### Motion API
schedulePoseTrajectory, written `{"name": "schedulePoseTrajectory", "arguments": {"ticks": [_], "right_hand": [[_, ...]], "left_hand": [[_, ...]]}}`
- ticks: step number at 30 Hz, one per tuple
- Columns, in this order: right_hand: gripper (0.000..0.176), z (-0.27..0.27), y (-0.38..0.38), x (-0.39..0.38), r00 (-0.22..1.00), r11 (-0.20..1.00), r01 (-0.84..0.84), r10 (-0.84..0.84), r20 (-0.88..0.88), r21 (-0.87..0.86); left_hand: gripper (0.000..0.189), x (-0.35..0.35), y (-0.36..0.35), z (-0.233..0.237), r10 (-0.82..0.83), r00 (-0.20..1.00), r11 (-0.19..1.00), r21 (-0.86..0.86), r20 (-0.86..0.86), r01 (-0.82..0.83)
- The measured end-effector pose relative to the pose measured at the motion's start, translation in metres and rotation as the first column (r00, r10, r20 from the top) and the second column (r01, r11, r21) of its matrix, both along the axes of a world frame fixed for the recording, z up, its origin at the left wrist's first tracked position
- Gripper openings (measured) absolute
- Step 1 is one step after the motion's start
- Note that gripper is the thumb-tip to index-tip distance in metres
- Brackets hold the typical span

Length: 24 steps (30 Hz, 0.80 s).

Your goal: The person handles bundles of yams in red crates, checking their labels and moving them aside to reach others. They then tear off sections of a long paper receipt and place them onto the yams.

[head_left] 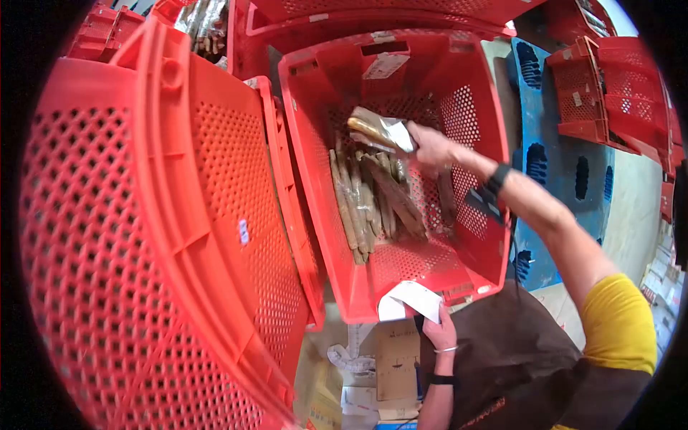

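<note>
My right hand [431, 148] reaches into a red perforated crate [476, 208], its fingers closed around a plastic-wrapped pack of brown sticks [369, 127]. A white label [395, 133] shows on that pack, close to my fingers. Beneath it, several more wrapped brown stick packs [351, 201] lie on the crate floor, partly over one another. At the crate's near rim, my left hand [440, 330] pinches a curled strip of white paper labels [414, 295]. What the sticks are made of I cannot make out.
Tall red crates [236, 215] stand close on the left, and more red crates [605, 93] sit at the right. A blue pallet [548, 143] lies on the floor beside the crate. Cardboard [396, 358] and a loose white paper strip [351, 360] are below my left hand.
</note>
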State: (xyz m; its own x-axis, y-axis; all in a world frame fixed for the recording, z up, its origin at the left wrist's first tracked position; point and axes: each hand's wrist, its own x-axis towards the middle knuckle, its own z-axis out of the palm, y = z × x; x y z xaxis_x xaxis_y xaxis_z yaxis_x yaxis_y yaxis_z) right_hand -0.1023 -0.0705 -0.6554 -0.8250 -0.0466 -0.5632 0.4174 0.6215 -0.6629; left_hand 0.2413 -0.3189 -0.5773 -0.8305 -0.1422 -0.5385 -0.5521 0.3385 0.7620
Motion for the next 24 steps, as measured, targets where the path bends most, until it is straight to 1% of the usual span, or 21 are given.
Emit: {"name": "schedulePoseTrajectory", "arguments": {"ticks": [1, 2, 3, 4, 5, 6, 8, 9, 11, 12, 13, 14, 15, 17, 18, 19, 20, 21, 22, 23, 24], "right_hand": [[0.06, -0.026, 0.014, -0.026, 0.989, 0.984, -0.117, 0.128, -0.073, 0.131], [0.058, -0.06, 0.029, -0.049, 0.96, 0.968, -0.203, 0.227, -0.164, 0.148], [0.057, -0.094, 0.042, -0.064, 0.915, 0.943, -0.285, 0.32, -0.245, 0.171], [0.058, -0.117, 0.048, -0.075, 0.916, 0.938, -0.204, 0.284, -0.284, 0.279], [0.06, -0.138, 0.05, -0.085, 0.909, 0.915, -0.121, 0.258, -0.328, 0.385], [0.06, -0.141, 0.051, -0.097, 0.91, 0.91, -0.131, 0.268, -0.317, 0.393], [0.064, -0.142, 0.054, -0.105, 0.967, 0.944, -0.217, 0.242, -0.074, 0.248], [0.065, -0.154, 0.058, -0.102, 0.95, 0.973, -0.192, 0.216, -0.226, 0.126], [0.07, -0.166, 0.067, -0.102, 0.948, 0.932, -0.233, 0.282, -0.151, 0.278], [0.07, -0.172, 0.062, -0.093, 0.948, 0.934, -0.233, 0.28, -0.148, 0.271], [0.068, -0.182, 0.061, -0.078, 0.875, 0.887, -0.135, 0.316, -0.367, 0.442], [0.065, -0.184, 0.062, -0.068, 0.74, 0.818, 0.005, 0.384, -0.552, 0.575], [0.065, -0.173, 0.055, -0.055, 0.734, 0.813, -0.001, 0.396, -0.552, 0.583], [0.067, -0.155, 0.04, -0.027, 0.874, 0.678, -0.031, 0.375, -0.309, 0.734], [0.067, -0.161, 0.043, -0.023, 0.875, 0.68, -0.03, 0.372, -0.31, 0.732], [0.062, -0.171, 0.044, -0.017, 0.888, 0.622, -0.096, 0.407, -0.215, 0.777], [0.057, -0.183, 0.045, -0.01, 0.895, 0.56, -0.169, 0.432, -0.113, 0.811], [0.056, -0.184, 0.046, -0.012, 0.906, 0.591, -0.088, 0.382, -0.183, 0.802], [0.056, -0.185, 0.041, -0.011, 0.886, 0.566, -0.077, 0.416, -0.204, 0.821], [0.057, -0.184, 0.037, -0.012, 0.861, 0.537, -0.064, 0.456, -0.226, 0.841], [0.059, -0.172, 0.024, -0.005, 0.861, 0.611, -0.057, 0.43, -0.271, 0.79]], "left_hand": [[0.021, 0.001, 0.005, -0.011, 0.04, 0.999, 0.999, -0.011, 0.024, -0.039], [0.02, -0.002, 0.011, -0.005, 0.042, 0.999, 0.999, -0.025, 0.029, -0.041], [0.018, 0.007, 0.022, -0.002, 0.241, 0.951, 0.963, 0.071, 0.196, -0.258], [0.018, 0.023, 0.031, -0.005, 0.093, 0.993, 0.995, -0.026, 0.074, -0.091], [0.017, 0.032, 0.041, -0.009, -0.069, 0.997, 0.989, -0.135, -0.035, 0.064], [0.017, 0.019, 0.051, -0.005, -0.139, 0.982, 0.973, -0.203, -0.13, 0.111], [0.014, 0.039, 0.054, -0.005, -0.088, 0.996, 0.996, 0.011, -0.003, 0.088], [0.01, 0.033, 0.052, 0.003, -0.073, 0.992, 0.997, 0.021, 0.104, 0.072], [0.009, 0.035, 0.051, 0.0, -0.08, 0.997, 0.994, -0.067, 0.017, 0.081], [0.009, 0.033, 0.048, 0.001, -0.08, 0.997, 0.994, -0.072, 0.023, 0.081], [0.009, 0.031, 0.049, 0.002, -0.082, 0.996, 0.994, -0.066, 0.039, 0.085], [0.01, 0.028, 0.052, 0.003, -0.081, 0.995, 0.995, -0.054, 0.051, 0.083], [0.01, 0.024, 0.057, 0.003, -0.071, 0.996, 0.996, -0.045, 0.045, 0.073], [0.009, 0.017, 0.062, 0.002, 0.069, 0.995, 0.997, -0.034, 0.072, -0.067], [0.011, 0.021, 0.06, 0.001, 0.098, 0.99, 0.995, -0.003, 0.103, -0.098], [0.011, 0.021, 0.058, 0.001, 0.092, 0.99, 0.996, -0.012, 0.106, -0.091], [0.011, 0.022, 0.056, 0.001, 0.04, 0.994, 0.999, -0.023, 0.097, -0.038], [0.011, 0.022, 0.053, 0.001, -0.013, 0.996, 0.999, -0.033, 0.09, 0.016], [0.012, 0.023, 0.053, 0.003, 0.006, 0.991, 1.0, -0.017, 0.135, -0.003], [0.012, 0.021, 0.054, 0.003, 0.006, 0.99, 1.0, -0.018, 0.144, -0.004], [0.01, 0.014, 0.055, 0.002, 0.006, 0.995, 1.0, -0.016, 0.101, -0.004]]}}
